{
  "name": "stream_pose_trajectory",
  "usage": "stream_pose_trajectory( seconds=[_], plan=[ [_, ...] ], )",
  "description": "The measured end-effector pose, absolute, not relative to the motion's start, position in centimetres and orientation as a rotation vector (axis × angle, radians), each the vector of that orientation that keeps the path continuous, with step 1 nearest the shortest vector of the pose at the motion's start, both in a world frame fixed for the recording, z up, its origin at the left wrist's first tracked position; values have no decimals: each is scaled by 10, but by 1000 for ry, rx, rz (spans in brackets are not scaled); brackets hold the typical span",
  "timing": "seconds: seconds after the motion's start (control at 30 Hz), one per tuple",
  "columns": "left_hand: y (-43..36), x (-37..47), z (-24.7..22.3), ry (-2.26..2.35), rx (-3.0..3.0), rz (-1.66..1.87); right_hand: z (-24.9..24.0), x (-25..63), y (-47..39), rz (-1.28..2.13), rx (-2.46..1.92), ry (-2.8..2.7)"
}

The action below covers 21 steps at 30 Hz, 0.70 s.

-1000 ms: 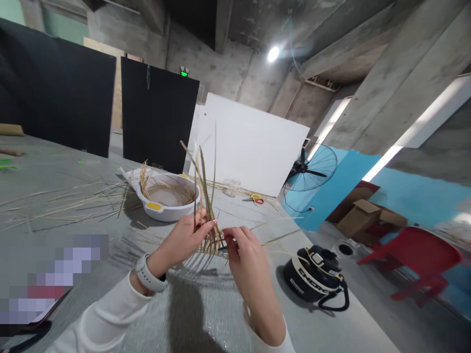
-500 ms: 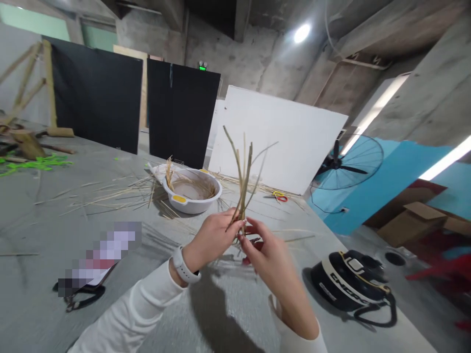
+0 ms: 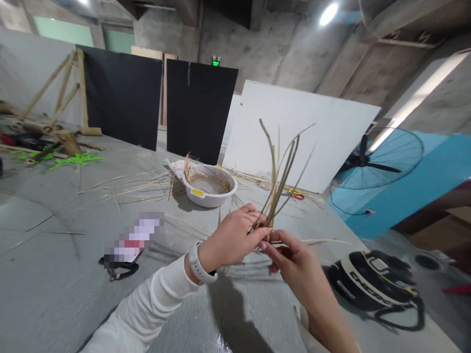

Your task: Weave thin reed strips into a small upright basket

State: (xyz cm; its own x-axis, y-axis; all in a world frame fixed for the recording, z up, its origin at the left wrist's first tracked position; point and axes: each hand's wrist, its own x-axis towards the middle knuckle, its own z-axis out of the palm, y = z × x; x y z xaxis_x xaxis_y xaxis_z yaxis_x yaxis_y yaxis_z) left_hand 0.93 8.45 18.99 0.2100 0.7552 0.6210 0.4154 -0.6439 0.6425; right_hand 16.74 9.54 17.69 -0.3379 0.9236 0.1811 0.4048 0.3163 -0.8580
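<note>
A bundle of thin dry straw strips (image 3: 281,186) fans upward from between my two hands, above the grey table. My left hand (image 3: 235,235), with a white watch (image 3: 199,264) on its wrist, is closed around the base of the strips. Close against it, my right hand (image 3: 294,255) pinches at the same base with thumb and forefinger. One pale strip (image 3: 327,241) sticks out sideways to the right behind that hand. The lower ends of the bundle are mostly hidden by my fingers.
A white basin (image 3: 209,198) with straw in it stands beyond my hands, among loose straws (image 3: 128,189). Scissors (image 3: 296,194) lie farther back. A blurred-out phone-like object (image 3: 136,240) is at left, a black bottle (image 3: 371,282) at right. A fan (image 3: 379,159) stands past the table edge.
The view has turned a little left, so everything sits farther right. The straw bundle now leans more to the right, and both hands stay on its base.
</note>
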Motion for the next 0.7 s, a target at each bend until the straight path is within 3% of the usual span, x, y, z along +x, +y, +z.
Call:
stream_pose_trajectory(
  seconds=[0.23, 0.7],
  plan=[
    [84, 7, 192, 1212, 2026, 1350, 182, 162, 92, 1027, -1179, -1874],
    [81, 11, 187, 1343, 2130, 984, 177, 190, 112, 772, -1148, -1826]
  ],
)
